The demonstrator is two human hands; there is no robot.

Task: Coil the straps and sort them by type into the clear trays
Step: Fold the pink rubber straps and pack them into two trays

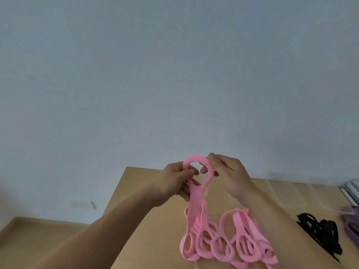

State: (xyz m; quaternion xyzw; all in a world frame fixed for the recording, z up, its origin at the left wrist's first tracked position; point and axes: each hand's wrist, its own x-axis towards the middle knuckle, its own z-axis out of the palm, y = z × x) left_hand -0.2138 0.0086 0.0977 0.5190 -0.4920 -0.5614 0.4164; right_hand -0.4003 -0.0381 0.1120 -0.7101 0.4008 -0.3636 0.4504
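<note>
Coiling is in hand. The pink strap (196,199) is held raised, its top loop pinched by the curled fingers of the left grip (177,178) and right grip (230,174). The rest hangs to the table (136,191) at 6 o'clock. Next, the hanging length is to be wound in and carried to the clear trays (281,193) at 4 o'clock.

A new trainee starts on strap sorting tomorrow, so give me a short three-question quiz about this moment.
1. True or false: the left hand and right hand both hold the raised pink strap.
2. Which straps lie furthest right? A black, B purple, C pink.
3. Fill in: the pile of pink straps rests on the wooden ____.
Key: 1 true; 2 B, the purple straps; 3 table.
</note>
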